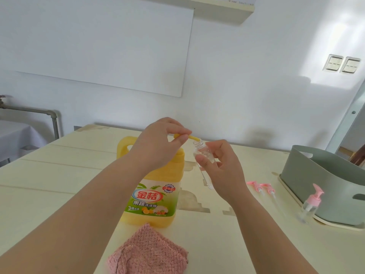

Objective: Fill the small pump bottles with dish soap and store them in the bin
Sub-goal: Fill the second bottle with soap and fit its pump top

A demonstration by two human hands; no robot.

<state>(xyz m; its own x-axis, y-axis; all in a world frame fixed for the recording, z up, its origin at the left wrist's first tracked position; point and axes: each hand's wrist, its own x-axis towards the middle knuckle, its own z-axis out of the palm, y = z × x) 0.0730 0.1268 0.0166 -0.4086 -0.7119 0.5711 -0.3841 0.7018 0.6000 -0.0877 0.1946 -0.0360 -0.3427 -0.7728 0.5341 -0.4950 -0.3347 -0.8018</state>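
left hand (162, 143) pinches jug (152, 198) spout (194, 138), aiming at bottle (199, 150) mouth; right hand (223, 171) grips bottle tilted close, fewer drips imo

Left hand (158, 143) pinches dish soap jug's (152, 196) yellow spout (194, 138), tip at open neck of clear bottle (201, 155) held by right hand (223, 171). Two pink pump heads (258, 187) on table (59, 184); capped pump bottle (312, 204) just beside bin (316, 175).

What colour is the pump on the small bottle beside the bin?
The pump is pink, seen in the head view.
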